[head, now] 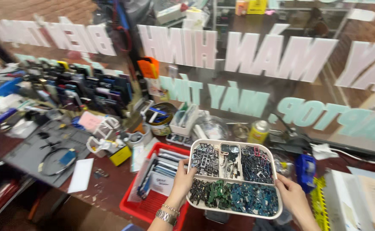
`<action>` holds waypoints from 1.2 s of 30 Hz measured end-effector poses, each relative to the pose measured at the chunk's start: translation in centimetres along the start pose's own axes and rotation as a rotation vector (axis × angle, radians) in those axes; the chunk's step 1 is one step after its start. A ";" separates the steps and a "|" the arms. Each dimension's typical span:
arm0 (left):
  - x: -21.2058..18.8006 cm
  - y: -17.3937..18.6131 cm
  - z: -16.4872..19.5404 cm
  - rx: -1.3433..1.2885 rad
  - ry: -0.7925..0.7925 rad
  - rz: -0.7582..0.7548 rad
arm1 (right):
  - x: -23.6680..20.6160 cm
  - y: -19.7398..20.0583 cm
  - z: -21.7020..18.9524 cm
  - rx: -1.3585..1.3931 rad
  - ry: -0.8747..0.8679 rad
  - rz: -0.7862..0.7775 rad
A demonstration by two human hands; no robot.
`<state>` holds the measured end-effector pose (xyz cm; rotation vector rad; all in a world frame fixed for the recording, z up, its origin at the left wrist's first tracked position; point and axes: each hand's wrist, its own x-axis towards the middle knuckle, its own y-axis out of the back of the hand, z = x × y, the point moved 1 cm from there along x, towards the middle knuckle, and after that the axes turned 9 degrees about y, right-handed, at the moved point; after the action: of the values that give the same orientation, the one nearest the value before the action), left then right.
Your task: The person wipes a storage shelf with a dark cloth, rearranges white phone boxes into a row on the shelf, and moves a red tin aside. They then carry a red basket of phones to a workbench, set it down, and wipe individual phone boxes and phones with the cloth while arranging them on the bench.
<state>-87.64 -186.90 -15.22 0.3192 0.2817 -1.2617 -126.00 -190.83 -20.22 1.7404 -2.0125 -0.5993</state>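
I hold a white divided tray (275, 169) with both hands, above the right part of the workbench. My left hand (182, 182), with a metal bracelet on its wrist, grips the tray's left rim. My right hand (293, 197) grips its lower right corner. The tray has three small compartments at the top and one long one at the bottom, all filled with several small dark, green and blue electronic parts. It hangs partly over a red basket (147, 204).
The red basket holds flat packaged items. A dark work mat (29, 154) with cables lies left. Rows of phones (89, 87) stand along the glass window behind. A yellow spray can (258, 131), a round tin (161, 119), a blue tape dispenser (305, 170) and papers (367, 199) crowd the bench.
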 end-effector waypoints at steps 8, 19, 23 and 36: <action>-10.7 22.9 0.9 -0.307 -0.024 0.233 | -3.0 -15.0 -18.2 0.143 0.358 -0.394; -27.9 51.2 -6.5 -0.452 -0.110 0.713 | -19.4 -42.5 -39.9 0.204 0.555 -0.862; -35.6 57.7 -10.3 -0.476 -0.159 0.907 | -26.9 -51.6 -45.4 0.131 0.663 -1.023; -61.8 66.4 -20.9 -0.693 -0.090 1.651 | -59.4 -70.3 -60.3 0.132 0.339 -1.876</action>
<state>-41.94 -106.27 -5.80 -0.1495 0.2451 0.4736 -26.65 -144.20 -12.15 3.0547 0.3156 -0.4910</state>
